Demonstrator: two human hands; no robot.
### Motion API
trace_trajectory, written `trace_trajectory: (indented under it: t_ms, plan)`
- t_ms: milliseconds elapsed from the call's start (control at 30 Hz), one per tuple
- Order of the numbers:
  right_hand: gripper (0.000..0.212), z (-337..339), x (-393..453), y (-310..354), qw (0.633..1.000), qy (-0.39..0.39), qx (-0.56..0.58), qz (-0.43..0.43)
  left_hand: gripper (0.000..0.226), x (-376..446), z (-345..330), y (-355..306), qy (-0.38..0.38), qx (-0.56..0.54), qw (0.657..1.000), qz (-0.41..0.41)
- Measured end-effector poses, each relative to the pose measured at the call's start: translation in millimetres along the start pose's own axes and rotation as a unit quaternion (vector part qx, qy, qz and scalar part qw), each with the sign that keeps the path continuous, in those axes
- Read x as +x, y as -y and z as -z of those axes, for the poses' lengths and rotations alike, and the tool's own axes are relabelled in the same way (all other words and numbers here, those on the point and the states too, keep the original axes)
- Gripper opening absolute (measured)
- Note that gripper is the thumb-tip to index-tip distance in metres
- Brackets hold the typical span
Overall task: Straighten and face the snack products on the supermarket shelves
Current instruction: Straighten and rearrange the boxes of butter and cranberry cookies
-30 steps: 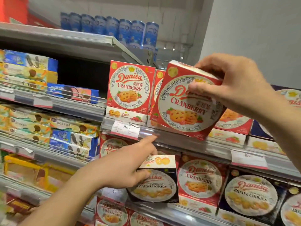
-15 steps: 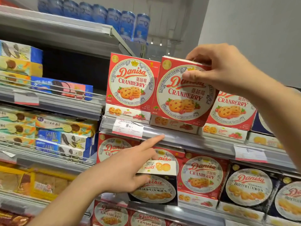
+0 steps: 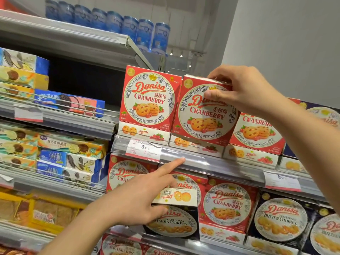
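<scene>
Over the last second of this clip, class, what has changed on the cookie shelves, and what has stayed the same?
The right hand has brought its tilted cranberry box back toward the shelf, from leaning out to nearly upright beside the front-left cranberry box, though still slightly askew. Nothing was let go. The left hand still holds the black butter cookies box, index finger pointing at the shelf rail.

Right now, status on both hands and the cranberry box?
Right hand grips tilted cranberry box by its top edge, not yet squared. Left hand holds butter cookies box, index finger on shelf rail. Nothing blocking.
</scene>
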State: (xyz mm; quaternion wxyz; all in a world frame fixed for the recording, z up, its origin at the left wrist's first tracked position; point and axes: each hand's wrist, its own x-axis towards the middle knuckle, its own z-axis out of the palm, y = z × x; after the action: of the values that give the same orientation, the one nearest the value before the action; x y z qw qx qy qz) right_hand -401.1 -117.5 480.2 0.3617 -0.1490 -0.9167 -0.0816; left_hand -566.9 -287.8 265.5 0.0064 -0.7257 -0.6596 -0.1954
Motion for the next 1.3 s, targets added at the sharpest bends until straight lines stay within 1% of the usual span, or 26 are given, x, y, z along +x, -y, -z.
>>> trace_trajectory:
  t_ms: [233, 333, 367, 433, 500, 567, 700, 833, 1000, 1100, 1200, 1300]
  plan:
    - [0.047, -4.0, 6.8, -2.6, 1.0, 0.003, 0.006, 0.013, 0.041, 1.6, -4.1, 1.5, -0.014, -0.009, 1.0, 0.007]
    - [0.046, -6.5, 9.7, -6.3, 1.0, 0.012, -0.013, 0.012, 0.04, 2.2, -4.8, 0.0, -0.018, -0.017, 1.0, 0.008]
    - [0.047, -7.6, 11.2, -7.4, 0.999, 0.014, -0.038, 0.017, 0.038, 2.4, -5.3, -0.7, -0.018, -0.017, 1.0, 0.01]
    - [0.053, -10.2, 14.0, -9.0, 0.991, 0.011, -0.127, 0.043, 0.035, 2.3, -6.7, -2.4, -0.02, -0.01, 1.0, 0.018]
    - [0.065, -12.3, 14.7, -10.2, 0.979, 0.015, -0.189, 0.075, 0.035, 2.1, -8.4, -4.1, -0.025, -0.009, 0.999, 0.022]
    - [0.077, -14.0, 13.9, -12.2, 0.973, 0.02, -0.211, 0.089, 0.036, 1.9, -9.7, -5.3, -0.028, -0.012, 0.999, 0.023]
    - [0.083, -15.1, 11.3, -14.8, 0.976, 0.018, -0.197, 0.088, 0.037, 2.6, -10.4, -6.0, -0.031, -0.016, 0.999, 0.027]
    - [0.083, -8.3, 4.3, -18.0, 0.977, 0.023, -0.196, 0.083, 0.035, 4.3, -14.2, -5.2, -0.037, -0.008, 0.999, 0.024]
    - [0.071, -8.5, -5.2, -22.2, 0.976, 0.018, -0.197, 0.088, 0.035, 6.0, -18.4, -3.0, -0.047, -0.028, 0.998, 0.024]
    - [0.068, -9.1, -7.2, -22.0, 0.978, 0.01, -0.186, 0.09, 0.034, 6.3, -19.3, -2.5, -0.049, -0.026, 0.998, 0.022]
    - [0.069, -3.8, -10.4, -25.0, 0.982, 0.004, -0.171, 0.077, 0.033, 6.5, -20.0, -1.4, -0.051, -0.024, 0.998, 0.017]
    - [0.064, 11.9, -18.4, -40.5, 0.984, -0.014, -0.174, 0.046, 0.033, 7.4, -22.6, 2.0, -0.059, -0.02, 0.998, 0.01]
